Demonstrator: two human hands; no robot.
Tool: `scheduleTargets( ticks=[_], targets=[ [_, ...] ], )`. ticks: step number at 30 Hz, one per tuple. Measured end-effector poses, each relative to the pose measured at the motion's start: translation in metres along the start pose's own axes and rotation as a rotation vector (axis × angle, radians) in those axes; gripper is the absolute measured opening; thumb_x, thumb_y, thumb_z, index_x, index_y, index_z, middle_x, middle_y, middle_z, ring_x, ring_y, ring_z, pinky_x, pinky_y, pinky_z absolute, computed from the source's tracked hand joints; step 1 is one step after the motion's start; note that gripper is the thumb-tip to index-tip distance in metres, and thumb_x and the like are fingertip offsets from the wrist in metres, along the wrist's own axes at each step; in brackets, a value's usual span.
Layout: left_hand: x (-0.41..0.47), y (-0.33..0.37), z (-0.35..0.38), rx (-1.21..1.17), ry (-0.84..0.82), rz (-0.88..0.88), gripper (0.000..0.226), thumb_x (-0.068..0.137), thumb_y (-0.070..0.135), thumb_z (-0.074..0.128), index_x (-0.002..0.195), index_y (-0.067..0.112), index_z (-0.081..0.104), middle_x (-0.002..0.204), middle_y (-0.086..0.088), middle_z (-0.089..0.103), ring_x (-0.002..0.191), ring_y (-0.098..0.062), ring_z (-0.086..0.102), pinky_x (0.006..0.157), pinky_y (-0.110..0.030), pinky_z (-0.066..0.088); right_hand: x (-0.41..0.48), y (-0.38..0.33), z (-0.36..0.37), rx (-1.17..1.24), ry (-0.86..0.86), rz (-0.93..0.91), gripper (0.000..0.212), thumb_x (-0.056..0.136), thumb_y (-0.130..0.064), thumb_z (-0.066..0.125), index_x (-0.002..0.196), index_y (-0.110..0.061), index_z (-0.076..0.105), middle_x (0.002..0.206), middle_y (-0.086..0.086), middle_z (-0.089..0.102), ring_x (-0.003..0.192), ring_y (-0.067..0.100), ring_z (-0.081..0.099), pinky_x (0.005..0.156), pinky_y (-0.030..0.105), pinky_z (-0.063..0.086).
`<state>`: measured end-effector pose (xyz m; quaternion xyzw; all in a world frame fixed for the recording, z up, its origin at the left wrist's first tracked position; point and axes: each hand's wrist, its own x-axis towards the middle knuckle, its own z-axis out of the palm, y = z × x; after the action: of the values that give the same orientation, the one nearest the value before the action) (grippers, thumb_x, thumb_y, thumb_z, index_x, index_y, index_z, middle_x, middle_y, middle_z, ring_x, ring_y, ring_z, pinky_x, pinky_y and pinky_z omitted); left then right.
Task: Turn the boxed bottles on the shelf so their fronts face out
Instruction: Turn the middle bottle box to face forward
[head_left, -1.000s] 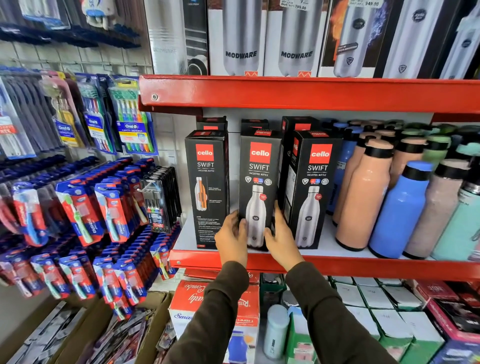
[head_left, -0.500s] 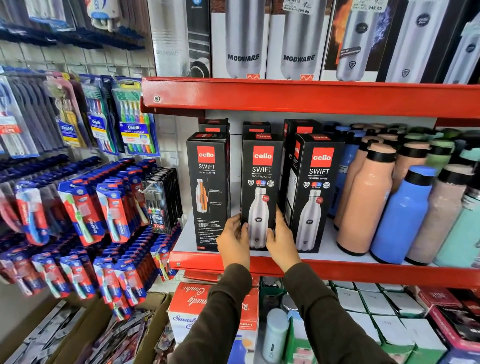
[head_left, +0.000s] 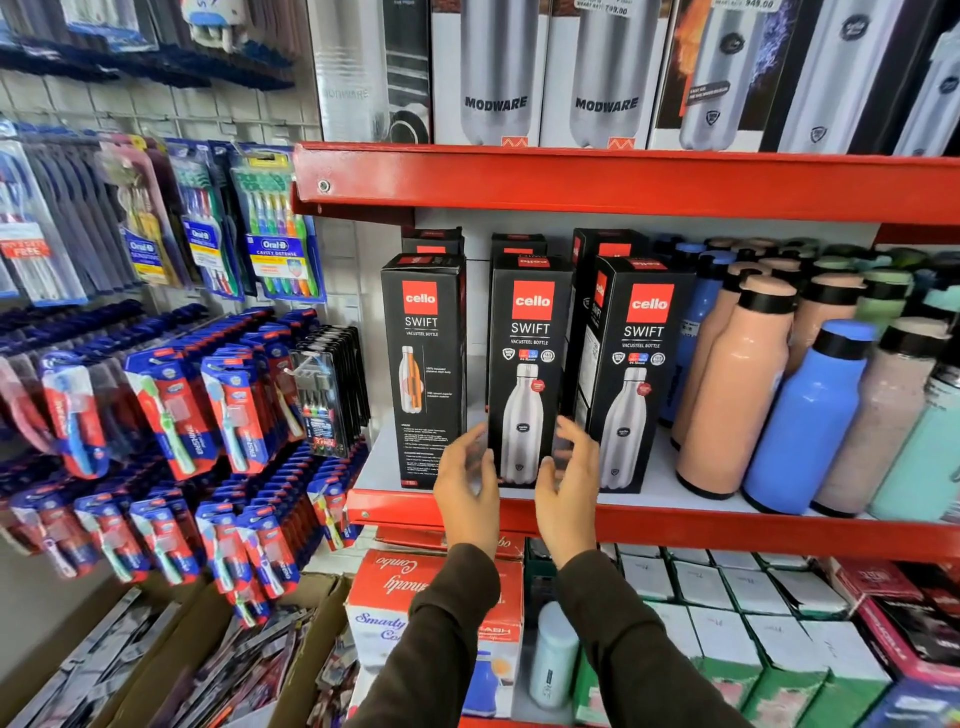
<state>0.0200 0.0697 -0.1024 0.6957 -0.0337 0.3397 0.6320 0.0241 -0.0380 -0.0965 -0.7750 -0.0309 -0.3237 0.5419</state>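
Observation:
Three black Cello Swift boxes stand in a row at the left of the red shelf (head_left: 753, 530). The middle box (head_left: 529, 332) shows its front with a steel bottle picture. So does the right box (head_left: 641, 343), turned slightly. The left box (head_left: 423, 343) shows a panel with a small orange bottle and fine print. More black boxes stand behind them. My left hand (head_left: 466, 488) and my right hand (head_left: 569, 483) hover on either side of the middle box's lower part, fingers spread and blurred, holding nothing.
Loose peach, blue, pink and mint bottles (head_left: 810, 410) crowd the shelf to the right. Modware bottle boxes (head_left: 550, 73) fill the shelf above. Toothbrush packs (head_left: 171, 415) hang at left. Cartons and small boxes (head_left: 431, 603) sit below the shelf.
Both hands were gripping the lower sides of the middle box; now they have let go and drawn back slightly with fingers apart. The box stays front-facing on the shelf.

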Motion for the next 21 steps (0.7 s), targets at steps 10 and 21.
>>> scheduleTargets(
  ticks=[10,21],
  targets=[
    [0.030,-0.002,-0.049,0.130,0.210,0.101,0.037,0.097,0.004,0.050,0.132,0.015,0.053,0.131,0.001,0.049,0.129,-0.014,0.042,0.112,-0.030,0.033,-0.017,-0.035,0.043,0.063,-0.131,-0.153,0.048,0.096,0.005,0.041,0.133,-0.022,0.055,0.128,-0.004,0.057,0.118,0.007,0.056,0.099,0.009,0.040],
    [0.065,-0.023,-0.086,0.042,-0.039,-0.121,0.037,0.099,0.009,0.052,0.136,0.010,0.057,0.130,-0.009,0.065,0.119,-0.017,0.062,0.089,0.001,0.043,-0.018,-0.044,0.093,0.011,-0.294,0.058,0.061,0.096,0.004,0.039,0.152,-0.017,0.029,0.151,0.004,0.046,0.135,0.009,0.044,0.115,0.021,0.032]
  ],
)
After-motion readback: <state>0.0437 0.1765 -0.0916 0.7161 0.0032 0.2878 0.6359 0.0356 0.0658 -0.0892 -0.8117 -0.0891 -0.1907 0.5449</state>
